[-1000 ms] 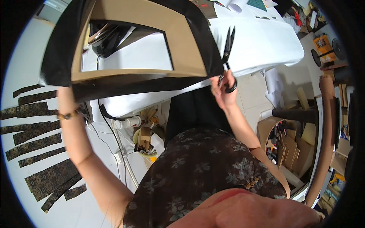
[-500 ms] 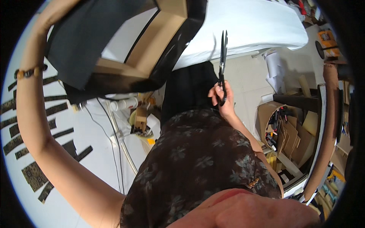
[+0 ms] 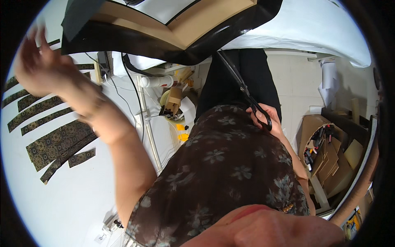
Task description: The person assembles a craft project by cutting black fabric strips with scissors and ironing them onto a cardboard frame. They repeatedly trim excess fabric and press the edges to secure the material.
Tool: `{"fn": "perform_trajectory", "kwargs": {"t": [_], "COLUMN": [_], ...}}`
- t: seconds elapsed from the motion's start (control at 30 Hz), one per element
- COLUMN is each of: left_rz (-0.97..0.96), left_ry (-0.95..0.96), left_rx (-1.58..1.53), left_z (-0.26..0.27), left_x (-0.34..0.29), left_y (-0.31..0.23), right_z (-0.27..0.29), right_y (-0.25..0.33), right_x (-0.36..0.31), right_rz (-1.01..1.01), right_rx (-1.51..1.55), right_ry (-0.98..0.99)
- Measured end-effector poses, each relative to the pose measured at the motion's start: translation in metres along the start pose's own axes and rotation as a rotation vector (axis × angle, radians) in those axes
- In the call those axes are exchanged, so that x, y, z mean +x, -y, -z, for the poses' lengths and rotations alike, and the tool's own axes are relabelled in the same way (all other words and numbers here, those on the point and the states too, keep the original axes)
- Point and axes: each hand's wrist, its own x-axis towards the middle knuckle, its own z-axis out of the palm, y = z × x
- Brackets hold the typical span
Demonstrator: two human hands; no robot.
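Note:
My right hand (image 3: pixel 266 117), at waist height in front of my body, grips the black-handled scissors (image 3: pixel 242 85). Their blades look closed and point up and left, the tips at the lower edge of a black-covered frame (image 3: pixel 214 49) with a tan inside. A dark flap of sheet (image 3: pixel 80 18) hangs at the frame's left corner. Off to the left, my left hand (image 3: pixel 45 68) is raised, blurred by motion, with its fingers apart and nothing seen in it. It passes over dark patterned strips and pieces (image 3: pixel 57 142) laid on a white surface.
The frame rests at the edge of a white-covered table (image 3: pixel 312 35). Below it stand a white bottle (image 3: pixel 158 81) and a bin of scraps (image 3: pixel 175 103), with cables (image 3: pixel 133 90) running beside them. At right is a cardboard box (image 3: pixel 314 123) holding tools and card pieces.
My left hand has come away from the dark sheet and down to the left. The frame sits farther up and right in view. The scissors have tilted left and moved closer to my body.

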Motion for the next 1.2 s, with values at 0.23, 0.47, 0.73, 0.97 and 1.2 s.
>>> {"fn": "perform_trajectory", "kwargs": {"t": [0.23, 0.47, 0.73, 0.97, 1.2], "left_rz": [0.859, 0.911, 1.096, 1.065, 1.006], "left_ry": [0.098, 0.215, 0.155, 0.22, 0.218], "left_rx": [0.172, 0.526, 0.333, 0.309, 0.298], "left_z": [-0.045, -0.064, -0.063, -0.06, -0.062], "left_x": [-0.266, -0.282, -0.298, -0.302, -0.306], "left_y": [-0.03, -0.021, -0.019, -0.017, -0.013], "right_z": [0.001, -0.016, -0.029, -0.037, -0.043], "right_y": [0.002, -0.008, -0.01, -0.004, 0.016], "right_x": [0.0, 0.025, 0.055, 0.067, 0.069], "right_rz": [-0.169, -0.183, -0.209, -0.254, -0.341], "right_rx": [-0.015, 0.088, 0.154, 0.228, 0.255], "right_ry": [0.033, 0.111, 0.172, 0.164, 0.092]}}
